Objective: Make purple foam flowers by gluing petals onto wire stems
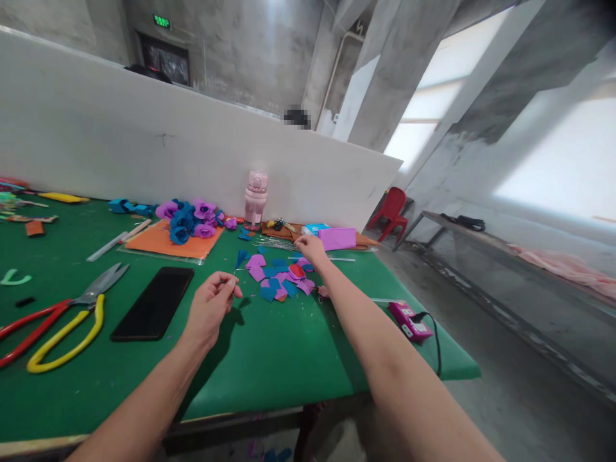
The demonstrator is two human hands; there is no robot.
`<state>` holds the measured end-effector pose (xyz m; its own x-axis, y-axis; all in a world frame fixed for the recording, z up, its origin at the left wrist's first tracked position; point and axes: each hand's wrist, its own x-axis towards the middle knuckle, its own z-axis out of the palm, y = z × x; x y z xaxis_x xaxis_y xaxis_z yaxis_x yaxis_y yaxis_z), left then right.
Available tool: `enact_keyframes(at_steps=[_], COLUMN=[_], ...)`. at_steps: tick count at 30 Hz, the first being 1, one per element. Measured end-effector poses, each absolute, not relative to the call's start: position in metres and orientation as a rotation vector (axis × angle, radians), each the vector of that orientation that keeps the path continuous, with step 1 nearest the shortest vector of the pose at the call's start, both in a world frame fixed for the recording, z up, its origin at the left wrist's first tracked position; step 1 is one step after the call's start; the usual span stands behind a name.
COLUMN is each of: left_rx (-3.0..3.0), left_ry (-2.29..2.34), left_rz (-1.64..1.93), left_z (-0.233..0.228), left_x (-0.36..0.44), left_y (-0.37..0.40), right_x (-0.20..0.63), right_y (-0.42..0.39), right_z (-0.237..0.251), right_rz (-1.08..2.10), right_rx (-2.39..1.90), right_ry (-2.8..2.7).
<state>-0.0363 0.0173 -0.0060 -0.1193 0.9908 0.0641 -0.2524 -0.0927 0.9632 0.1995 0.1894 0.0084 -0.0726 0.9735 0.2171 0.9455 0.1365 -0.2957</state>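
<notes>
A green counter (269,359) is seen against a white partition. Finished paper flowers (190,220) are heaped on an orange sheet; many cut petals (282,276) remain loose. A thin wire with a blue petal (239,260) is pinched in the left hand (209,308); thin wires (289,247) are touched by the right hand's (312,247) fingertips, the grip's closure unclear.
</notes>
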Motion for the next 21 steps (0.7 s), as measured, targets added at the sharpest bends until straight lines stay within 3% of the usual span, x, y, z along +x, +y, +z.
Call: enact_keyframes(at_steps=[8, 21], left_rx=[0.985, 1.034], left_ry=[1.085, 1.106], left_rz=[1.456, 1.379], left_z=[-0.004, -0.009], left_x=[-0.039, -0.030], left_y=[0.018, 0.016], right_x=[0.235, 0.185], right_y=[0.196, 0.191], right_z=[0.020, -0.015], right_rz=[0.099, -0.070], right_rx=[-1.919, -2.104], right_ry=[-2.109, -2.318])
